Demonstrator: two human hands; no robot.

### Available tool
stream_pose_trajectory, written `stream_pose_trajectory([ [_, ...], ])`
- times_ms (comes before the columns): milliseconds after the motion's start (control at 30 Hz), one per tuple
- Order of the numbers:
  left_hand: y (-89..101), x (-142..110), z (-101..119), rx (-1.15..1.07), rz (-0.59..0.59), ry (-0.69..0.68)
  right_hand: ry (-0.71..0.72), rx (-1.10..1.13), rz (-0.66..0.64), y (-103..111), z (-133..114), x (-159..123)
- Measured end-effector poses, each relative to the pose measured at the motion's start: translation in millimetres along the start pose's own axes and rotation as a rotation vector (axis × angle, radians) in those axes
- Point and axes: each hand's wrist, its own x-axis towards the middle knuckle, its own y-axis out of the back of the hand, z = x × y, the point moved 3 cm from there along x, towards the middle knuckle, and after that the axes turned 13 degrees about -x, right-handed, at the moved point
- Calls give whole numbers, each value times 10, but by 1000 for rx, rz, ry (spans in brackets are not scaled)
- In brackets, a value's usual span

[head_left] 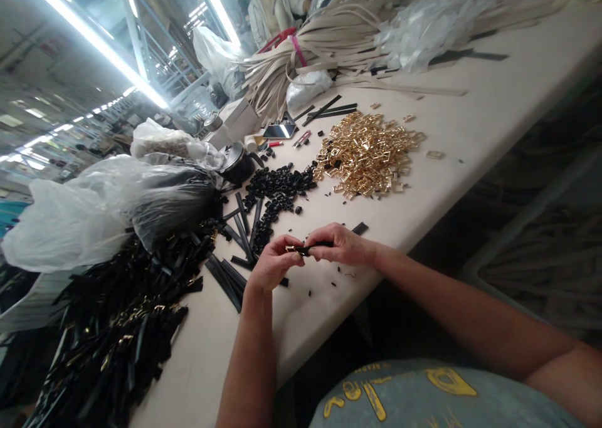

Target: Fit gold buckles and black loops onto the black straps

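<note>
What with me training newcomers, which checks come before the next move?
1. Left hand at the small gold metal piece: ok.
2. Right hand holding the short black strip: ok.
3. Strip lined up with gold piece: cannot tell, fingers hide it.
4. Piled gold rectangular metal frames in view: ok.
5. Small black loops separate from frames: not ok, some dark bits mixed in.
6. Pale tabletop free of scraps: not ok.

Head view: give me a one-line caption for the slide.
Left hand and right hand hold a gold buckle and black strap over a table, near heaped gold buckles.
</note>
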Motion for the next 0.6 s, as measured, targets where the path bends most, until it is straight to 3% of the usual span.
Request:
stream_pose_trajectory([
  [367, -84, -99, 154, 226, -174, 130, -66, 100, -226, -88, 61, -27],
  [500, -106, -48, 140, 138, -161, 20, -86, 142, -182, -95, 87, -16],
  [600, -90, -1, 98, 46, -88, -81, -83, 139, -96, -67, 69, -3],
])
